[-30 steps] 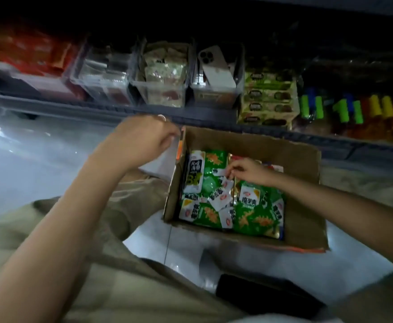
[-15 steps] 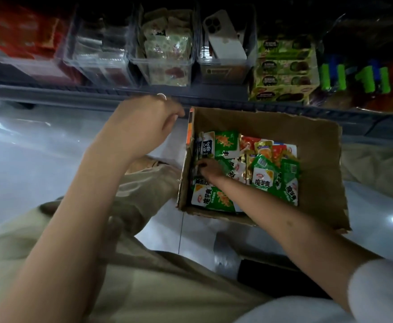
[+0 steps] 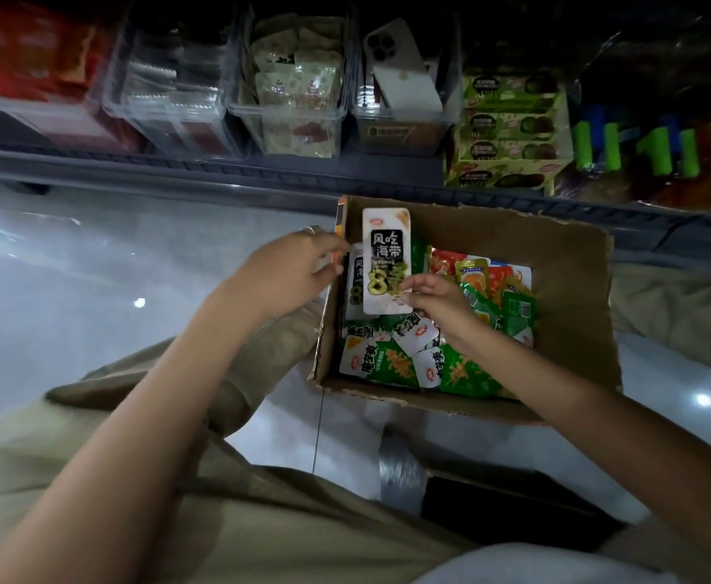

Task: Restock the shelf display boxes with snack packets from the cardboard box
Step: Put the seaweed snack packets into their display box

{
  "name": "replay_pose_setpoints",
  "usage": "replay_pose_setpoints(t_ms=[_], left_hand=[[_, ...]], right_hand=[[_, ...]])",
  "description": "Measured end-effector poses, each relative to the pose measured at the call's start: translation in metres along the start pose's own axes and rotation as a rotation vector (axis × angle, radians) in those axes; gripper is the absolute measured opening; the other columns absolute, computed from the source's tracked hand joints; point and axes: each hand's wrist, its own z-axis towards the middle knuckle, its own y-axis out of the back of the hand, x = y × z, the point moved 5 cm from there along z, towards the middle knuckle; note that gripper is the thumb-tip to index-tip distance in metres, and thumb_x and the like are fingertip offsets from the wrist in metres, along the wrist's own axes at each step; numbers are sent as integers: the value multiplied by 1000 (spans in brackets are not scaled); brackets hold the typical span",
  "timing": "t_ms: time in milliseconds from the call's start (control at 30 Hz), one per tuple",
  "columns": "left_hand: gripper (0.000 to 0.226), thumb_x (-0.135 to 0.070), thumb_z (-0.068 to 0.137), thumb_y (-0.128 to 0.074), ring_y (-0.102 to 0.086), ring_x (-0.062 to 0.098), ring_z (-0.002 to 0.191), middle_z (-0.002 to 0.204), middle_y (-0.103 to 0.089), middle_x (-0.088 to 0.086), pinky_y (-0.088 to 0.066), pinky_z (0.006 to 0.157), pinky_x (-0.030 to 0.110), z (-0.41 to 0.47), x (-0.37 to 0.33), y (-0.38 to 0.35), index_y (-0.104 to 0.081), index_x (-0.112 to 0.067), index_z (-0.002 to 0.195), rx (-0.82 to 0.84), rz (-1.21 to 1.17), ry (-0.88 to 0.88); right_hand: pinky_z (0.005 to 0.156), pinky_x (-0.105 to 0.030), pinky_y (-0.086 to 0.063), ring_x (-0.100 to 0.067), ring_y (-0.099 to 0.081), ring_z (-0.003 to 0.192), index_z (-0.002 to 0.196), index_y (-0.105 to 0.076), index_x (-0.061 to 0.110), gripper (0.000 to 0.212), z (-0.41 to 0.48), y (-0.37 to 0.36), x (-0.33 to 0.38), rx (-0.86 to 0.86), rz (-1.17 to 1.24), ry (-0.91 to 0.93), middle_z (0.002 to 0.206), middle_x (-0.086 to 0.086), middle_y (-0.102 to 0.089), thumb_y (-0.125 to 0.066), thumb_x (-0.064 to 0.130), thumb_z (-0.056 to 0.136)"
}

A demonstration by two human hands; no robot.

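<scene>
The open cardboard box [image 3: 569, 288] sits on the floor in front of the shelf, filled with green and white snack packets [image 3: 387, 365] and some red and orange ones [image 3: 476, 271]. My right hand [image 3: 436, 303] pinches the lower edge of a white packet with a black label [image 3: 386, 259] and holds it upright above the box's left side. A second packet of the same kind [image 3: 356, 284] stands behind it. My left hand [image 3: 286, 276] pinches the box's left wall near the top corner. Clear display boxes [image 3: 299, 120] line the shelf above.
A phone [image 3: 400, 73] leans inside the clear box [image 3: 404, 134] right of the middle one. A green carton of bars [image 3: 507, 134] stands beside it, with red packs [image 3: 29, 69] far left and green and yellow tubes [image 3: 657, 149] far right. My knees flank the cardboard box.
My right hand, which was reaching down among the packets at the box's left side, has lifted a white packet upright. The left hand has stayed at the box's left wall.
</scene>
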Motion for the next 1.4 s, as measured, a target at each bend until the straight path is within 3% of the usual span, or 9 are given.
replay_pose_setpoints(t_ms=[100,267,367,500,667,767,900,1167,1400], left_hand=[[42,-24,93,-57,-46,20,112,133,-34,7,-41,100,32,7,-3,-24,-41,-27,133,93,-317,61],[36,3,80,-67,-54,21,110,113,-55,-2,-45,92,29,15,3,-16,-54,-18,106,-145,-609,101],[32,10,80,-62,-51,12,103,113,-56,-1,-39,73,5,14,18,11,-60,-7,107,-377,-460,209],[32,8,82,-60,-50,10,99,110,-55,-1,-37,69,3,9,40,30,-58,-5,112,-515,-422,292],[32,8,82,-59,-50,10,101,108,-54,-4,-39,81,14,6,41,40,-59,-6,110,-547,-390,251],[32,7,83,-58,-52,12,105,114,-58,0,-40,84,19,5,39,42,-59,-10,110,-533,-359,213],[32,6,84,-59,-55,20,110,122,-60,7,-37,79,15,7,41,39,-60,-13,110,-509,-309,212],[31,3,86,-58,-58,26,101,122,-60,5,-46,85,35,4,34,32,-59,-15,112,-445,-256,199],[32,4,84,-57,-57,23,99,121,-60,5,-45,81,30,6,38,36,-60,-15,110,-457,-275,206]], right_hand=[[60,-13,-44,0,-57,69,81,-59,17,19,-20,-10,28,167,48,94,82,9,-64,-61,-2,86],[59,-19,-45,-1,-58,61,88,-52,12,12,-21,-32,51,263,74,114,83,1,-65,-51,1,93],[59,-21,-46,-12,-60,72,118,-45,7,20,6,-41,32,193,10,-1,115,-10,-65,-44,6,98],[62,-19,-42,-21,-54,87,133,-47,9,40,34,-68,-2,309,-436,-63,139,-11,-46,-39,-3,95],[89,-29,-43,-30,-51,118,128,-54,-1,33,50,-97,-16,330,-582,-126,133,-18,-52,-46,3,96],[83,-30,-45,-32,-54,112,125,-56,-5,31,60,-90,-20,228,-516,-149,127,-20,-56,-43,3,97],[48,-9,-36,-17,-49,75,127,-51,-7,34,62,-80,-23,225,-543,-125,90,-9,-56,-43,-5,94],[97,-31,-40,-30,-47,124,139,-43,5,41,60,-93,-24,384,-732,-118,141,-16,-44,-42,8,98],[75,-23,-46,-23,-60,101,123,-62,8,32,62,-81,-22,99,-611,-28,126,-10,-60,-51,3,93]])
